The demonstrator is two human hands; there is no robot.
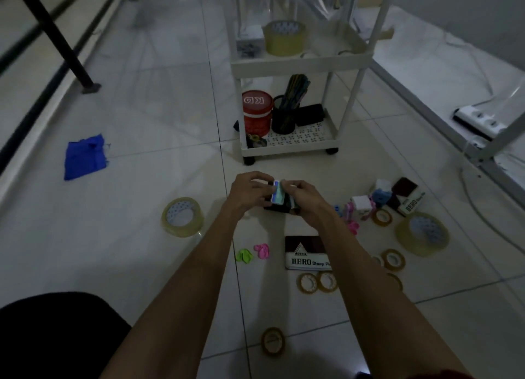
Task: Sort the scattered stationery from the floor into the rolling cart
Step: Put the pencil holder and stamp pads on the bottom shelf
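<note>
Before the rolling cart [289, 150], the left hand [250, 192] pinched small cards [277, 194] while the right hand [308, 203] gripped a dark case [278, 207], seemingly bundling them for shelving.

1. Above the tiled floor [136, 265], the left hand [250, 193] and right hand [309, 201] meet, their fingers [257, 177] pinching a small blue-and-green packet [277, 194] over a dark box [279, 207].
2. Beyond them stands the white rolling cart [298, 63], with a tan tape roll [284, 39] on its middle shelf and a red tub [256, 112] beside a pen cup [284, 117] on the bottom shelf.
3. On the floor lie a clear tape roll [182, 217] to the left, a stamp pad box [306, 253] by the right forearm, and a blue cloth [84, 157] far left.
</note>
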